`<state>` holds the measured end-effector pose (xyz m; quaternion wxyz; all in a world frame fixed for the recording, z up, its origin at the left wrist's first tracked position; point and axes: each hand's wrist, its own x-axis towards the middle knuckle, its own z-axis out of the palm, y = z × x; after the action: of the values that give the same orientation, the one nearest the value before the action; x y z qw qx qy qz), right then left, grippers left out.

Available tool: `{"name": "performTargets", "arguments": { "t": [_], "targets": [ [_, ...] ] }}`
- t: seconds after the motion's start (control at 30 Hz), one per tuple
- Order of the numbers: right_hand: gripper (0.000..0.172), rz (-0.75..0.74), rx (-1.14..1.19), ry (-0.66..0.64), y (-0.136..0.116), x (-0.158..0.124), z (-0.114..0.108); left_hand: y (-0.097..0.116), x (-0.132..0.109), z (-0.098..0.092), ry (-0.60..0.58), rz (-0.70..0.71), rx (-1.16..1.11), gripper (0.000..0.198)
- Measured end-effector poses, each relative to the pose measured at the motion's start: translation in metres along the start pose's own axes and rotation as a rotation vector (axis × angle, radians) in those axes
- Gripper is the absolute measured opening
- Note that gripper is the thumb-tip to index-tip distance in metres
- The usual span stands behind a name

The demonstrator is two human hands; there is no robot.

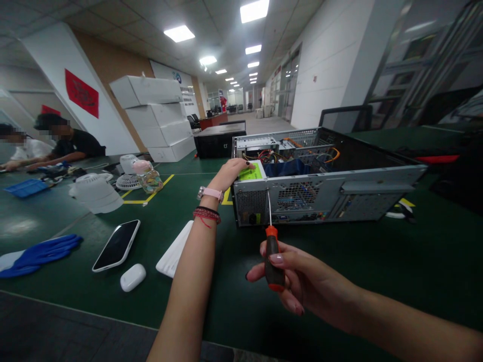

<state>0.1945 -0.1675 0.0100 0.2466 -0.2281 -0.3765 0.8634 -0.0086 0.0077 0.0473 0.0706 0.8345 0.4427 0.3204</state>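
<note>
An open grey computer case (339, 188) lies on its side on the green table (396, 271), rear panel towards me, with cables and a green-labelled power supply (252, 173) inside. My left hand (231, 172) rests on top of the power supply at the case's left corner, fingers curled over it. My right hand (302, 281) is closed round the orange and black handle of a screwdriver (272, 251). Its shaft points up to the case's rear panel near the power supply.
To the left on the table lie a phone (116, 245), a white earbud case (133, 277), a white flat slab (174, 250), blue gloves (41, 254), small fans (128, 173) and a bottle (149, 177). Two people sit at the far left. White boxes (158, 118) are stacked behind.
</note>
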Motion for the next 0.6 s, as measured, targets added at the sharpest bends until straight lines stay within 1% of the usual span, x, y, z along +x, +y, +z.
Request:
{"name": "performTargets", "arguments": {
  "t": [0.23, 0.43, 0.6],
  "targets": [
    [0.016, -0.015, -0.038, -0.018, 0.0006, -0.0005, 0.0002, -0.0005, 0.0003, 0.0013, 0.011, 0.005, -0.014, 0.042],
    [0.023, -0.044, -0.078, 0.009, 0.0016, -0.0001, 0.0012, -0.0012, 0.0015, 0.0017, 0.024, 0.02, -0.04, 0.041],
    [0.026, -0.034, -0.098, 0.037, 0.0023, 0.0001, 0.002, 0.0008, 0.0007, 0.0004, 0.021, 0.008, -0.048, 0.04]
  ]
}}
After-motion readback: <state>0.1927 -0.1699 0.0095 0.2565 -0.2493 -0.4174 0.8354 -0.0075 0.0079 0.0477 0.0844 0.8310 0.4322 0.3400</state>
